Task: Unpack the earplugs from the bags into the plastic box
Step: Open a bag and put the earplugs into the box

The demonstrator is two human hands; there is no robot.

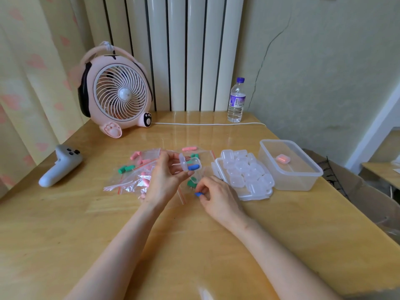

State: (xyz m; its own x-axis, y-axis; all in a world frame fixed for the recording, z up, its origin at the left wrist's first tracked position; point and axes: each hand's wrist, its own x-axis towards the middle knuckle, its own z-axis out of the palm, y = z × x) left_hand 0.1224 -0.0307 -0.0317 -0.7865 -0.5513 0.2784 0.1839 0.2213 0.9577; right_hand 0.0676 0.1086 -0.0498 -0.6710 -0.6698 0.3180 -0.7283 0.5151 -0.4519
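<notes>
My left hand [167, 178] holds a small clear case [190, 164] with its lid open, and a blue earplug [193, 167] lies inside it. My right hand [216, 197] pinches a second blue earplug [198, 194] just above the table. Clear zip bags [138, 172] lie under and around my hands, with pink earplugs [136, 155] and green earplugs [126, 168] in and beside them. At the right stands the large clear plastic box [303, 180], which holds one small case with a pink earplug [283, 158].
A lid [255, 194] piled with several empty small clear cases [244, 169] lies left of the box. A pink desk fan [115, 92], its white cable [205, 124] and a water bottle [236, 100] stand at the back. A grey controller [60, 165] lies at the left.
</notes>
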